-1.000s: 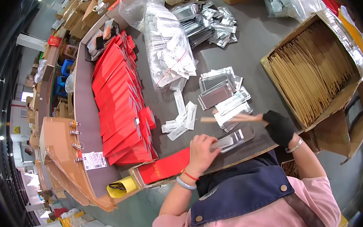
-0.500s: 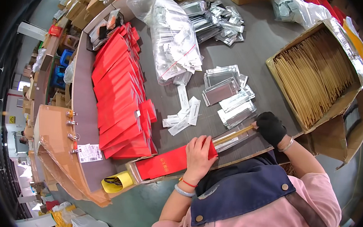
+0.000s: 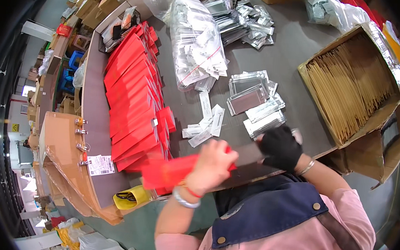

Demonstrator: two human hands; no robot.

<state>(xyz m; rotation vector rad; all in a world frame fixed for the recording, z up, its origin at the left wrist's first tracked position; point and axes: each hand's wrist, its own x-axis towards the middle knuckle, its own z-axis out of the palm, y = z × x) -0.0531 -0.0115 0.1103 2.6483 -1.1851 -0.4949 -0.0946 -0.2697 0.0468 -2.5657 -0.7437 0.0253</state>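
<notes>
Red packet (image 3: 162, 173) sits under the left hand (image 3: 212, 163), its longer part reaching out leftward past the knuckles, with small bits of red showing beside the thumb and fingertips on the other side. The left fingers are curled over its right-hand end and closed on it, thumb on the near side; both hand and packet are blurred. A greyish, see-through strip (image 3: 249, 153) lies just right of those fingers, toward the right hand (image 3: 280, 148), which wears a black glove with bare fingertips. The right fingers are bent and partly hidden; whether they grip anything, I cannot tell.

Just beyond the packet's left end, a long overlapping row of red packets (image 3: 136, 101) fans away along the left side of the grey table (image 3: 292, 85). A yellow holder (image 3: 138, 196) with something dark inside stands near the packet's lower left, at the table's near edge.

Ahead of the left hand lie loose white slips (image 3: 217, 119). Silvery flat packs (image 3: 247, 100) are stacked near the right hand, and a clear plastic bag (image 3: 194, 44) full of white slips lies farther off. On the right, an open cardboard box (image 3: 361, 159) holds many thin wooden sticks (image 3: 353, 85). On the far left, 4 metal clips (image 3: 82, 122) line the table's edge above a brown carton (image 3: 61, 151).
</notes>
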